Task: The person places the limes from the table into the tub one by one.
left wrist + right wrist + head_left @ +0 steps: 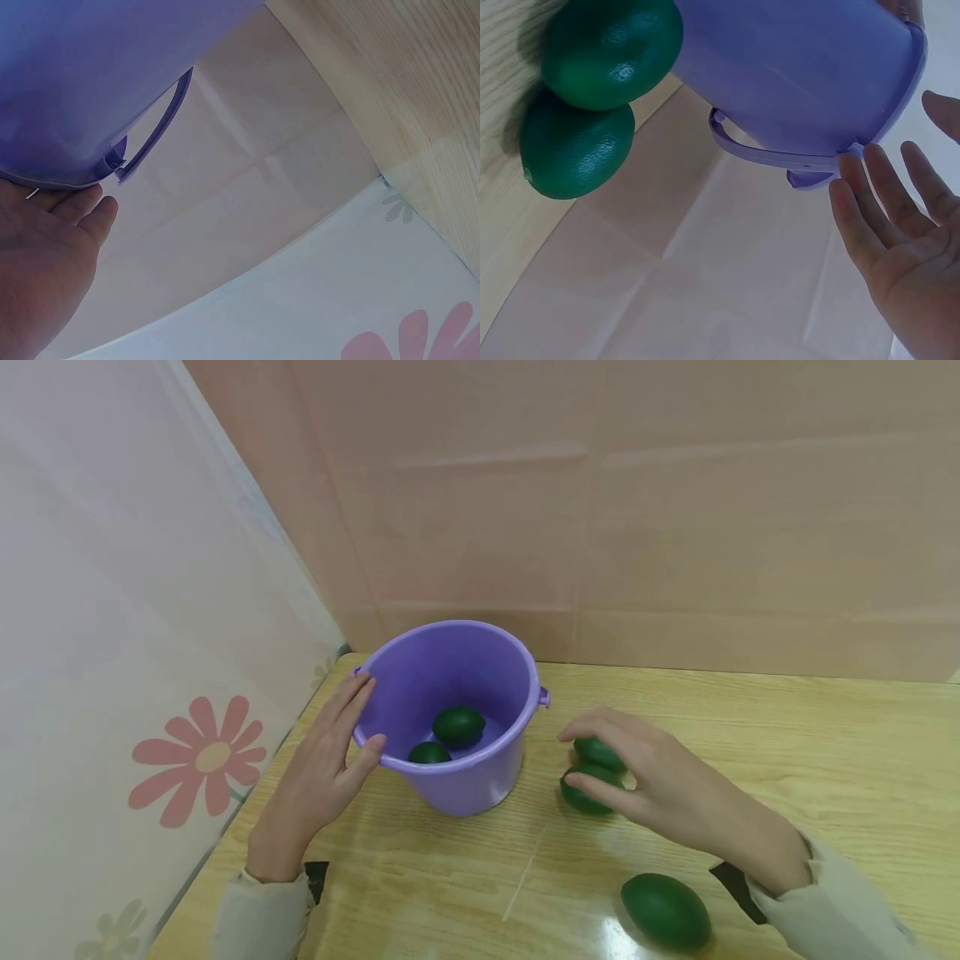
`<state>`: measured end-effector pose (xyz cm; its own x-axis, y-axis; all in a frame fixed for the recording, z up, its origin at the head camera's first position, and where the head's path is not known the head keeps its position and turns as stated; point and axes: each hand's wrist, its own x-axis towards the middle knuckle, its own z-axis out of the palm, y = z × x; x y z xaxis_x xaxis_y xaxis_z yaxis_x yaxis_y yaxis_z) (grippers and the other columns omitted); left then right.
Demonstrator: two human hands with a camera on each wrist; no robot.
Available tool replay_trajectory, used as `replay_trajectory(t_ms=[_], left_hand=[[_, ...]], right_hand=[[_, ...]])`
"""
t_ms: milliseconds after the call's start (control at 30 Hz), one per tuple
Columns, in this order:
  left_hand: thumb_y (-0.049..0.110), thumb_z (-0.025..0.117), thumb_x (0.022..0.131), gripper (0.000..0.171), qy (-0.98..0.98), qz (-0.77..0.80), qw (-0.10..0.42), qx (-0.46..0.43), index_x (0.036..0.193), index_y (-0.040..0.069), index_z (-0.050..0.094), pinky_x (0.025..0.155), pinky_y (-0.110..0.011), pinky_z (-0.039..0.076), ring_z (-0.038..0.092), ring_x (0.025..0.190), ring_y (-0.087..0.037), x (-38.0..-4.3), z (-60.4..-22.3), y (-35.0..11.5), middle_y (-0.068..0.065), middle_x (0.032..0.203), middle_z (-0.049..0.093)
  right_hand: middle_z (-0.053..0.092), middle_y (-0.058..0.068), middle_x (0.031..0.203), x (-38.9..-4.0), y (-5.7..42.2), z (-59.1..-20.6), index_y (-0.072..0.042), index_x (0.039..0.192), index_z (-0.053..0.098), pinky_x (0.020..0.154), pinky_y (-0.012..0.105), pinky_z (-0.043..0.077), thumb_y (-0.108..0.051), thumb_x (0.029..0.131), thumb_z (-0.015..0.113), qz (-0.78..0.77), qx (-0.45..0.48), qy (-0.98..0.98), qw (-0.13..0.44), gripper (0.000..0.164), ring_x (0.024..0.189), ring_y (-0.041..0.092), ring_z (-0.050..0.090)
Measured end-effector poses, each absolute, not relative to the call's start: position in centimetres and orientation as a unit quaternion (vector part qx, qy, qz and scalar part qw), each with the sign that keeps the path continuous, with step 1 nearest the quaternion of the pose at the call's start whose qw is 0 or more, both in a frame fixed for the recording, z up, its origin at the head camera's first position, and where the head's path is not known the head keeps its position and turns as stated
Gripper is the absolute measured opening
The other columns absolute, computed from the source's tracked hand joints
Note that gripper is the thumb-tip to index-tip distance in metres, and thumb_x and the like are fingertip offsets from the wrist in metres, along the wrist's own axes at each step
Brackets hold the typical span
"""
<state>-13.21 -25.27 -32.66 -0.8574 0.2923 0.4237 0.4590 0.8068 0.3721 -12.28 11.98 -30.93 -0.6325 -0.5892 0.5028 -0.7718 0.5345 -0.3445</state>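
A purple bucket stands on the table with two dark green oval fruits inside, one towards the middle and another partly hidden by the near rim. At the bucket's left rim, my left hand rests with fingers extended and thumb spread. My right hand hovers over two more green fruits right of the bucket, a nearer one and a farther one, both partly covered. Its fingers hold nothing; the right wrist view shows them spread apart, away from the glossy fruits.
Another green fruit lies near the front of the wooden table. A pinkish-brown sheet hangs behind the table, and a white sheet with flower prints stands along the left. The bucket's handle hangs at its far side.
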Motion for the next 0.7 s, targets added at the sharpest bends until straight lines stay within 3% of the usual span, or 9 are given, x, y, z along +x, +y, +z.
replay_trajectory(t_ms=[200,533,700], left_hand=[[0.028,0.053,0.101,0.062,-0.934,-0.237,0.176,-0.202,0.156,0.01,0.03,0.116,-0.06,0.029,0.016,0.155,-0.026,-13.2,-32.7,-25.3,-0.007,0.164,0.025],[0.029,0.053,0.101,0.062,-0.934,-0.235,0.177,-0.202,0.156,0.011,0.03,0.117,-0.06,0.028,0.016,0.155,-0.026,-13.3,-32.7,-25.2,-0.006,0.165,0.025],[0.029,0.052,0.102,0.062,-0.935,-0.235,0.174,-0.201,0.157,0.011,0.03,0.117,-0.06,0.028,0.016,0.155,-0.026,-13.3,-32.7,-25.3,-0.006,0.165,0.024]], right_hand=[[0.06,-0.019,0.109,-11.7,12.4,-31.3,-0.023,0.117,0.061,0.086,0.029,0.054,-0.021,0.087,0.076,0.263,0.385,-0.872,0.152,0.034,0.102,0.001,0.058],[0.062,-0.016,0.123,-10.5,13.3,-31.9,-0.025,0.123,0.061,0.093,0.041,0.055,-0.031,0.092,0.071,0.251,0.34,-0.901,0.096,0.033,0.115,0.01,0.061],[0.062,-0.016,0.123,-10.1,13.9,-32.4,-0.025,0.123,0.062,0.092,0.042,0.055,-0.034,0.091,0.071,0.245,0.333,-0.906,0.091,0.034,0.115,0.011,0.062]])
